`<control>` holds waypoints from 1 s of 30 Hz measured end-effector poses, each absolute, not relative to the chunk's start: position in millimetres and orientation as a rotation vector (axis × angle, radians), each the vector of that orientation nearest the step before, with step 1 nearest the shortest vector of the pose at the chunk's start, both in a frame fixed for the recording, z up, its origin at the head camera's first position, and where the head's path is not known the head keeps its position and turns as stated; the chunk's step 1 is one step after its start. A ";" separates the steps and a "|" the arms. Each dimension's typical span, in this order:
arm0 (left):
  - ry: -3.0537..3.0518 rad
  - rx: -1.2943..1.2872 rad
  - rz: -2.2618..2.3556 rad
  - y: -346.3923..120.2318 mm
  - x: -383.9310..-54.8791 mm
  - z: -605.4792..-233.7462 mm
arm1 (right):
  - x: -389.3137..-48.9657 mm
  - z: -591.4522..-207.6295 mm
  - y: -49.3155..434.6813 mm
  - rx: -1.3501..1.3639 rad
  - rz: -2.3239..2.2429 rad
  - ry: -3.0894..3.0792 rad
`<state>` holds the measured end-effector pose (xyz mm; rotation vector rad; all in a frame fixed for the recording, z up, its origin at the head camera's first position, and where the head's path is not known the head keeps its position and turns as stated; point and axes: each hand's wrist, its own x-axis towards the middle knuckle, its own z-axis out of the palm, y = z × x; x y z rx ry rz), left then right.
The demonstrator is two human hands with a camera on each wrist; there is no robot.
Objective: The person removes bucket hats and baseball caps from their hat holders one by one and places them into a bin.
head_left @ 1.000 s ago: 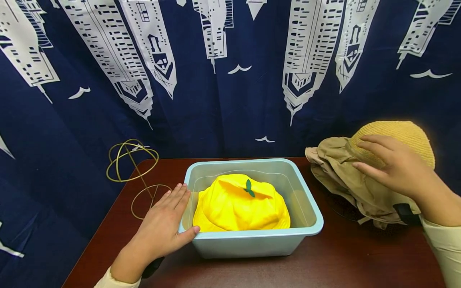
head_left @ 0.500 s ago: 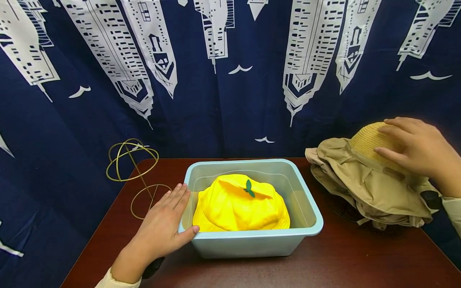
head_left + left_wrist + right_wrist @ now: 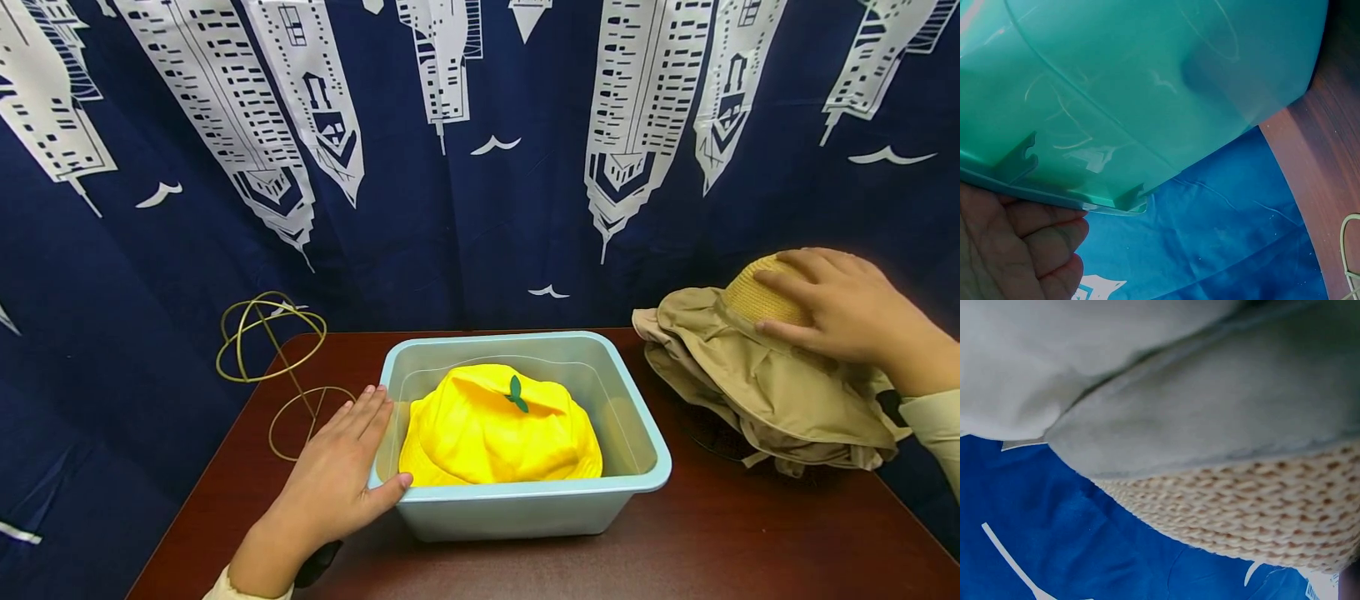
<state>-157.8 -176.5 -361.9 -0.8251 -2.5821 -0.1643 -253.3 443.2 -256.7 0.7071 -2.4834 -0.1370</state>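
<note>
A yellow bucket hat (image 3: 498, 433) with a green leaf tab lies in a light blue plastic bin (image 3: 536, 507). My left hand (image 3: 330, 483) rests at the bin's near left corner, fingers along the left side, thumb over the front rim. In the left wrist view, fingers (image 3: 1050, 240) touch beneath the rim. To the right, my right hand (image 3: 840, 312) lies over the straw crown (image 3: 750, 300) of a hat with a wide tan cloth brim (image 3: 780, 375). Its fingers spread across the crown. The right wrist view shows woven straw (image 3: 1260, 512) and cloth up close.
A gold wire hat stand (image 3: 296, 379) stands left of the bin, on the dark red-brown table (image 3: 720, 542). More beige hats (image 3: 652, 333) are stacked under the straw-crowned one. A navy cloth (image 3: 487, 233) printed with white buildings hangs behind.
My right hand first moved right and back over the straw crown, then shifted slightly left onto it. The tan brim's right side now shows. My left hand and the bin stay in place.
</note>
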 end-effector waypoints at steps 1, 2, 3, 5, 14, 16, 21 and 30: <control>-2.580 -0.824 -0.168 -176.7 -157.5 -361.7 | -253.0 -256.6 442.2 0.698 -0.146 -2.499; -2.581 -0.820 -0.171 -176.9 -157.2 -361.6 | -252.7 -256.5 441.2 0.689 -0.154 -2.514; -2.583 -0.818 -0.174 -177.1 -156.7 -361.3 | -252.7 -256.4 440.2 0.681 -0.162 -2.522; -2.583 -0.813 -0.183 -177.1 -156.3 -361.3 | -252.8 -256.7 439.2 0.673 -0.176 -2.529; -2.601 -0.803 -0.196 -175.8 -155.7 -362.5 | -254.9 -263.2 438.7 0.684 -0.225 -2.485; -2.606 -0.798 -0.197 -175.1 -155.5 -362.7 | -254.9 -264.2 438.3 0.684 -0.238 -2.475; -2.614 -0.792 -0.194 -174.3 -155.1 -363.0 | -254.5 -264.6 436.9 0.671 -0.264 -2.472; -2.618 -0.788 -0.189 -175.0 -155.0 -363.5 | -250.2 -252.5 429.7 0.652 -0.303 -2.448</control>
